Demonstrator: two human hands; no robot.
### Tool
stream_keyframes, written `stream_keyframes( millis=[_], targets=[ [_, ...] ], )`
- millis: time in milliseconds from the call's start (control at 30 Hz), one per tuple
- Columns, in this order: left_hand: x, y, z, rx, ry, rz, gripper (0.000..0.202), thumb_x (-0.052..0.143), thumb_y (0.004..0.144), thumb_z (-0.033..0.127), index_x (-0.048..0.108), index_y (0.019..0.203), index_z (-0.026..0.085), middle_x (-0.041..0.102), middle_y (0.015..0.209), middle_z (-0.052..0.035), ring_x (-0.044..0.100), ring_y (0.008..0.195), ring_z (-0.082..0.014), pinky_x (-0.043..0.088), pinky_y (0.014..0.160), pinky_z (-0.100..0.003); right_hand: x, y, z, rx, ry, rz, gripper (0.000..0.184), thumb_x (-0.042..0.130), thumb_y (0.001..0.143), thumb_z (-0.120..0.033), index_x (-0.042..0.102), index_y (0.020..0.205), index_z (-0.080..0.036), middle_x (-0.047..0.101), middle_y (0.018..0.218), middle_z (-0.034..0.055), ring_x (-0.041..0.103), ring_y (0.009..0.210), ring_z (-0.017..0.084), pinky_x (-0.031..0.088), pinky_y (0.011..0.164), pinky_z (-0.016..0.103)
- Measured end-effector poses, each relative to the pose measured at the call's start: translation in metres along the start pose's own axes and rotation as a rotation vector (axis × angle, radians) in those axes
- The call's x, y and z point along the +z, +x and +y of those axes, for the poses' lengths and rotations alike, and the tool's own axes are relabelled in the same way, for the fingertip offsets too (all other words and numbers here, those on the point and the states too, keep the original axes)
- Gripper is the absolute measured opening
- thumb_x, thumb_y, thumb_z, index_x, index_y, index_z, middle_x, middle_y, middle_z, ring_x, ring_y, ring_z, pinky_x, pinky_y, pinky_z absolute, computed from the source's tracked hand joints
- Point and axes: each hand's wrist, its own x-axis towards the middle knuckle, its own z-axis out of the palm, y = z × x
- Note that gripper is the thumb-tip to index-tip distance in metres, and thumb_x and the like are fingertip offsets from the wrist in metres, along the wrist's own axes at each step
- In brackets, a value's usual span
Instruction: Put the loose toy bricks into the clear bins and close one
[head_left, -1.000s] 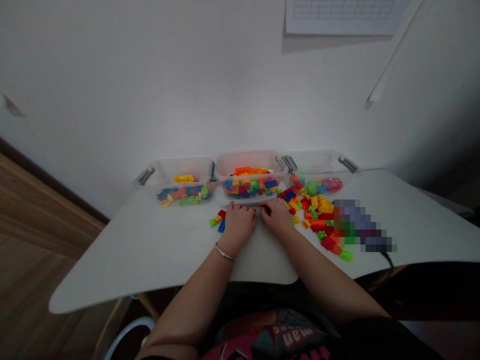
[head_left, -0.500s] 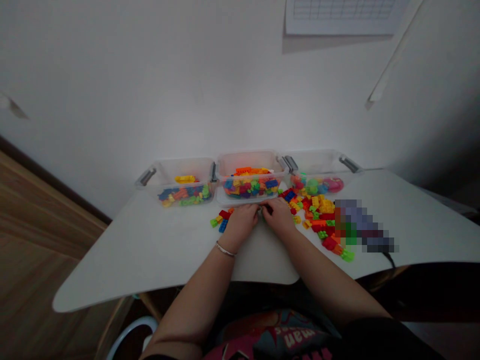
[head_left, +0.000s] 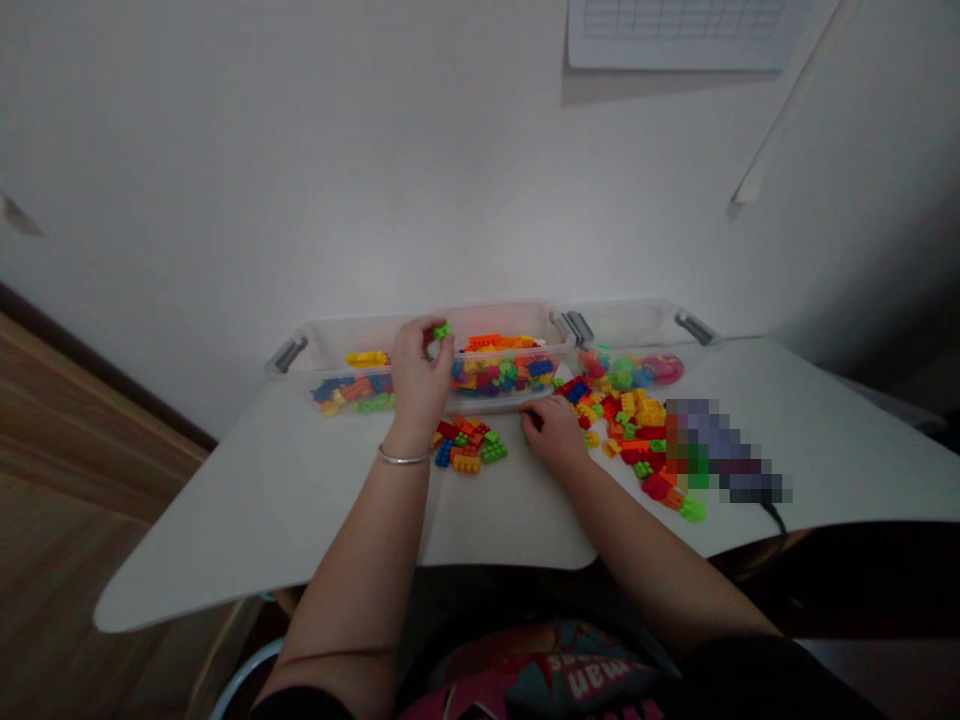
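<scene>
- Head view: the left hand [head_left: 418, 375] is raised over the meeting point of the left clear plastic bin [head_left: 337, 335] and the middle bin [head_left: 510, 318], its fingertips [head_left: 431, 328] pinched closed on a lime-green plastic brick [head_left: 442, 330].
- The right hand [head_left: 553, 437] sits low on the white table [head_left: 247, 510], fingers curled down beside a dark brick [head_left: 533, 420]; whether they have hold of it, I cannot tell.
- A small heap of bricks [head_left: 466, 445] lies just in front of the middle bin, and a wider scatter of bricks [head_left: 630, 430] spreads right of the right hand, beside a pixelated patch [head_left: 720, 450].
- A brick this small, held this lightly, could slip and land in the wrong bin or bounce onto the table.
- A careless sweep of the right hand could push loose bricks toward the table edge.
- The bricks are glossy, studded, and blocky; the bins are thin, see-through, and grey-handled [head_left: 291, 353].
</scene>
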Motion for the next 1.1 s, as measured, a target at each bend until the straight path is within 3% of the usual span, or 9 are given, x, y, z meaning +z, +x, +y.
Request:
stream_keyframes(
  millis=[100,267,467,567,633,767,867,1000,1100],
  targets=[
    [0.003,0.017,-0.003,0.059,0.024,-0.001,0.015,0.056,0.083,0.013,0.062,0.095,0.019,0.063,0.106,-0.0063,0.058,0.102,-0.0170,0.050,0.091,-0.032,-0.001,0.000,-0.001,-0.006,0.001,-0.007,0.017,0.057,0.080,-0.016,0.071,0.089,-0.020,0.072,0.088,0.0061,0.059,0.092,0.024,0.047,0.089,0.039],
    [0.019,0.029,-0.010,0.012,0.057,-0.216,0.019,0.050,0.084,0.011,0.067,0.084,0.019,0.068,0.112,-0.0051,0.061,0.107,-0.0180,0.045,0.100,-0.036,-0.001,0.000,-0.001,-0.037,0.021,-0.015,0.017,0.057,0.080,-0.015,0.071,0.088,-0.020,0.071,0.087,0.0065,0.059,0.092,0.024,0.047,0.089,0.039],
    [0.038,0.048,-0.016,-0.161,0.190,-0.518,0.033,0.053,0.084,0.016,0.068,0.114,0.017,0.071,0.113,-0.0074,0.064,0.101,-0.0193,0.047,0.094,-0.032,-0.001,0.000,-0.001,-0.041,0.042,-0.001,0.016,0.058,0.079,-0.013,0.071,0.086,-0.021,0.071,0.085,0.0066,0.060,0.091,0.024,0.047,0.088,0.039],
    [0.043,0.055,-0.019,-0.167,0.337,-0.656,0.036,0.055,0.083,0.017,0.068,0.116,0.017,0.070,0.116,-0.0097,0.063,0.104,-0.0224,0.046,0.097,-0.034,-0.001,0.000,-0.001,-0.048,0.050,0.002,0.016,0.059,0.079,-0.013,0.071,0.086,-0.021,0.070,0.085,0.0067,0.060,0.091,0.023,0.048,0.088,0.039],
    [0.046,0.056,-0.022,-0.164,0.374,-0.682,0.037,0.054,0.082,0.015,0.069,0.115,0.019,0.070,0.115,-0.0089,0.064,0.102,-0.0223,0.046,0.096,-0.034,-0.001,0.001,0.000,-0.052,0.055,-0.003,0.016,0.059,0.078,-0.012,0.071,0.086,-0.021,0.070,0.086,0.0067,0.060,0.091,0.023,0.048,0.089,0.039],
    [0.050,0.054,-0.029,-0.147,0.342,-0.620,0.035,0.052,0.081,0.013,0.072,0.109,0.022,0.072,0.109,-0.0056,0.065,0.097,-0.0207,0.047,0.094,-0.033,-0.001,0.001,0.000,-0.054,0.054,-0.016,0.015,0.059,0.079,-0.013,0.070,0.087,-0.020,0.070,0.088,0.0068,0.060,0.092,0.024,0.048,0.089,0.039],
    [0.046,0.050,-0.029,-0.072,0.280,-0.501,0.033,0.051,0.082,0.015,0.072,0.106,0.020,0.072,0.108,-0.0060,0.063,0.102,-0.0214,0.046,0.097,-0.035,-0.002,0.001,-0.001,-0.059,0.055,-0.026,0.015,0.059,0.079,-0.013,0.071,0.087,-0.020,0.070,0.087,0.0071,0.060,0.092,0.024,0.048,0.088,0.039],
    [0.028,0.031,-0.017,0.085,0.216,-0.281,0.028,0.048,0.085,0.016,0.071,0.101,0.017,0.070,0.109,-0.0072,0.059,0.107,-0.0212,0.042,0.100,-0.037,-0.001,0.001,-0.002,-0.080,0.055,-0.040,0.015,0.060,0.080,-0.014,0.071,0.087,-0.020,0.071,0.087,0.0069,0.060,0.091,0.024,0.048,0.088,0.039],
    [0.012,0.004,-0.003,0.085,0.273,-0.177,0.025,0.048,0.086,0.018,0.071,0.098,0.019,0.069,0.104,-0.0072,0.058,0.105,-0.0224,0.042,0.097,-0.038,0.001,0.000,-0.002,-0.092,0.053,-0.055,0.015,0.059,0.081,-0.015,0.071,0.088,-0.021,0.071,0.088,0.0064,0.060,0.092,0.023,0.048,0.089,0.039]
  ],
)
